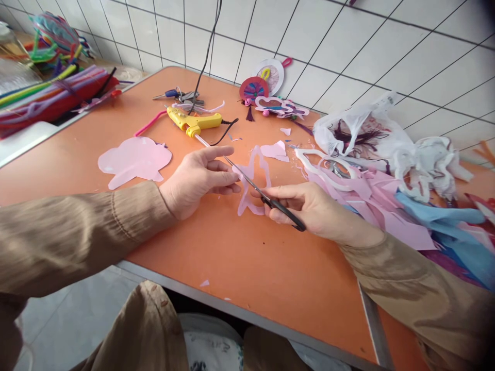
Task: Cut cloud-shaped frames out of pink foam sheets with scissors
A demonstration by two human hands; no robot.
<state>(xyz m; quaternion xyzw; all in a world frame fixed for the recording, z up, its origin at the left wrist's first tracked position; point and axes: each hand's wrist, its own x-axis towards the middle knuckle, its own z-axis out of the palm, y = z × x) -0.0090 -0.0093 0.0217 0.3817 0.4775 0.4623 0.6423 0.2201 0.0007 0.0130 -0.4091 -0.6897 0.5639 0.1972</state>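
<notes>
Black-handled scissors (284, 208) are gripped in my right hand (305, 206), their blades pointing up and left across a thin pink cut-out outline (266, 170). My left hand (201, 178) pinches the edge of this outline between thumb and fingers, close to the blades. The outline is a narrow, wavy frame with an open middle, held above the table. Left of my left hand, a solid pink cloud-like cut-out (133, 158) lies flat. Pink scraps (275, 150) rest just beyond the outline.
A yellow glue gun (193, 121) with a black cord lies behind my left hand, near some keys (189, 96). Decorated round ornaments (254, 90) sit by the tiled wall. Pink and blue sheets (386, 198) and a white plastic bag (359, 129) crowd the right side. Pipe cleaners (58, 98) lie far left.
</notes>
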